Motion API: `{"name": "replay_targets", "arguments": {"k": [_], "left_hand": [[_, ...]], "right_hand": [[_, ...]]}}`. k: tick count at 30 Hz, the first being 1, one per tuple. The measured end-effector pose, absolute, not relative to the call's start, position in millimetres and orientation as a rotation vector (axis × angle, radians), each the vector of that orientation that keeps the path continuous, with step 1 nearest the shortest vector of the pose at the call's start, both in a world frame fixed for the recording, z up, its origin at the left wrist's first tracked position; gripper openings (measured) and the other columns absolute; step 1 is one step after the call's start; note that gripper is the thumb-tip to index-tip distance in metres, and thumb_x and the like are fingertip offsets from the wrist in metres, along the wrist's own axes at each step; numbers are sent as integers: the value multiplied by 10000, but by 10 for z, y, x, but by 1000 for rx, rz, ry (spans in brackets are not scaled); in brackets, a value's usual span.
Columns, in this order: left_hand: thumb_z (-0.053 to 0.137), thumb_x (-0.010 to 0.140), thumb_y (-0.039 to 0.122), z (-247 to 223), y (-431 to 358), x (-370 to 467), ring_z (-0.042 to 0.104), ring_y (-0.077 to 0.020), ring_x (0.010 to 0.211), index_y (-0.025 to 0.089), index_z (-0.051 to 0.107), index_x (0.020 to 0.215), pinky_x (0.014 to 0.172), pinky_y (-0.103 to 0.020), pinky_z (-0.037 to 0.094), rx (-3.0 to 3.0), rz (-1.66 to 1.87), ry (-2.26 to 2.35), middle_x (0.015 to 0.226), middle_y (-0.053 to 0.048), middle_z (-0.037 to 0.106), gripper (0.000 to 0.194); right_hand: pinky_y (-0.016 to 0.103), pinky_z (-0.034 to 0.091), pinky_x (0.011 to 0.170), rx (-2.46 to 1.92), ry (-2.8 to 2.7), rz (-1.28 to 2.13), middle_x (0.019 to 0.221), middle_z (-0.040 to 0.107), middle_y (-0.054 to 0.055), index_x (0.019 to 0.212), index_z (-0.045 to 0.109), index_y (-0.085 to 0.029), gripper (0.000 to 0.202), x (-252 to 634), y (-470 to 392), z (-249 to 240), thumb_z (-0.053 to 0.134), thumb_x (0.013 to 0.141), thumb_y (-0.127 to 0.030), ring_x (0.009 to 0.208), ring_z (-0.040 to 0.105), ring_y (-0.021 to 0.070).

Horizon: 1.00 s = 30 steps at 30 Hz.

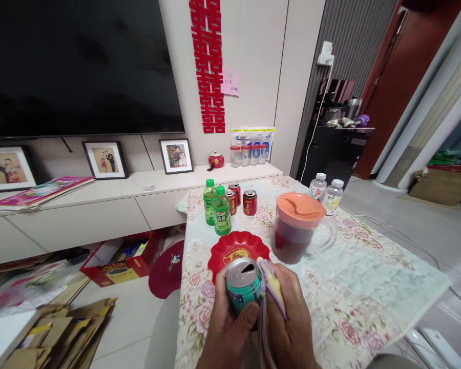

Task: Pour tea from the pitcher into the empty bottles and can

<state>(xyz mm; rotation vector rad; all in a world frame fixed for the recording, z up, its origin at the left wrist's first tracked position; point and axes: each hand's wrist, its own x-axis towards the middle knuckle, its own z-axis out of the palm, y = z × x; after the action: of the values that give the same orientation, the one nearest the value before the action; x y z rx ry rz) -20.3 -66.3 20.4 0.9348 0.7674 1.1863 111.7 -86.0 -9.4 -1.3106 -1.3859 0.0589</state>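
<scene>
Near the table's front, my left hand is wrapped round a teal can with an opened top. The can is about upright, in front of a red scalloped plate. My right hand grips a yellow cloth with purple edging and presses it against the can's right side. Part of the cloth hangs down between my hands. Behind the plate stand two green bottles and several red cans. To the right is a pitcher of dark red drink with an orange lid.
Two white-capped bottles stand at the right edge of the flowered tablecloth. Beyond the table, a white cabinet holds framed photos, a red pot and several jars. A red box and flattened cardboard lie on the floor at left.
</scene>
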Motion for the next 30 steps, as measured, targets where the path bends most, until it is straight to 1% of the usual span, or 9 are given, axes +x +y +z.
{"name": "replay_targets", "arguments": {"k": [5, 9, 12, 15, 19, 21, 23, 26, 30], "left_hand": [[887, 775, 459, 273, -589, -232, 693, -312, 1209, 280, 391, 1429, 1011, -390, 570, 958, 1128, 821, 1340, -114, 706, 839], [940, 700, 451, 285, -646, -178, 719, -270, 1047, 267, 502, 1310, 909, -338, 560, 938, 1178, 727, 1160, -69, 751, 772], [964, 650, 472, 261, -686, -148, 696, -227, 932, 260, 548, 1261, 840, -317, 543, 964, 1179, 664, 1085, -45, 743, 770], [965, 640, 500, 231, -715, -130, 691, -247, 960, 260, 557, 1264, 835, -332, 542, 1016, 1168, 622, 1123, -62, 733, 783], [942, 638, 570, 173, -768, -101, 689, -269, 975, 250, 574, 1283, 844, -350, 563, 1115, 1185, 648, 1138, -80, 723, 809], [938, 645, 551, 135, -783, -92, 696, -297, 1015, 236, 564, 1309, 874, -373, 578, 1158, 1201, 697, 1176, -101, 716, 825], [924, 669, 525, 105, -773, -92, 691, -347, 1123, 222, 522, 1365, 961, -421, 577, 1193, 1198, 715, 1268, -137, 700, 859], [883, 731, 494, 106, -714, -103, 638, -379, 1290, 217, 434, 1450, 1094, -460, 527, 1201, 1217, 779, 1407, -168, 651, 892], [833, 800, 510, 227, -601, -136, 698, -335, 1210, 247, 321, 1506, 1030, -432, 570, 1114, 1182, 953, 1355, -144, 684, 911]], "right_hand": [[403, 536, 996, -1185, -1467, -161, 1460, 492, 115, 1528, 489, -332, 486, 1029, -933, -133, 506, 1048, -263, 1290, 551, 261], [337, 551, 958, -1130, -1496, -206, 1391, 531, 111, 1512, 504, -300, 504, 1137, -914, -11, 525, 1021, -188, 1228, 591, 223], [294, 577, 937, -1165, -1426, -29, 1283, 634, 85, 1407, 597, -290, 371, 1230, -883, 71, 477, 1056, -260, 1161, 660, 194], [298, 591, 945, -1205, -1256, 258, 1205, 730, 63, 1276, 689, -286, 299, 1273, -844, 121, 482, 1072, -354, 1122, 715, 200], [318, 628, 857, -1187, -1065, 709, 1074, 802, 52, 1181, 729, -251, 370, 1276, -777, 205, 495, 1054, -508, 969, 765, 226], [325, 637, 784, -1165, -1023, 808, 989, 809, 39, 1088, 736, -256, 372, 1251, -757, 245, 503, 1041, -542, 879, 764, 231], [334, 640, 738, -1161, -998, 823, 941, 807, 35, 992, 723, -266, 379, 1204, -753, 253, 480, 1044, -552, 839, 761, 237], [364, 647, 802, -1212, -1001, 719, 1041, 808, 59, 1082, 711, -273, 357, 1097, -776, 173, 457, 1054, -523, 935, 770, 252], [426, 615, 961, -1292, -1061, 525, 1205, 754, 95, 1283, 662, -280, 324, 938, -837, -56, 477, 1063, -431, 1119, 726, 265]]}}
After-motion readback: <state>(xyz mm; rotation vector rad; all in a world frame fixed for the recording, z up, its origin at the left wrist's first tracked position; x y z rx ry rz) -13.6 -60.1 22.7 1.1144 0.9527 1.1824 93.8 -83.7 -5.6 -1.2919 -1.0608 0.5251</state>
